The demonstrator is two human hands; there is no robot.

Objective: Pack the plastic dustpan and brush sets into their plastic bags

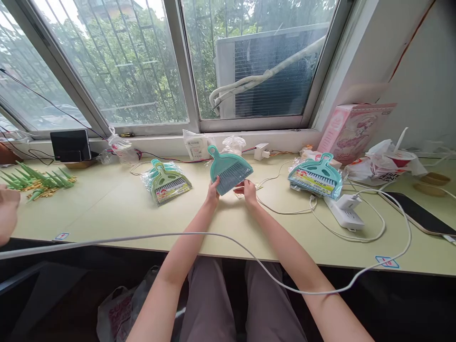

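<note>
A teal dustpan (225, 161) with a grey-bristled brush (233, 177) nested in it is held tilted above the table. My left hand (213, 191) grips its lower left corner. At the lower right edge, my right hand (248, 191) has its fingers bent against the set, with a small piece of wrapping or card just below them. To the left lies a wrapped green dustpan set (171, 183) on top of another. Wrapped teal sets (316, 175) are stacked to the right, with yellow labels showing.
A white cable crosses low over my forearms. On the right are a power strip (345, 213), a phone (418, 212), a pink box (356, 130) and food packaging. Green plants (39, 180) and another person's hand (7, 213) are at the left.
</note>
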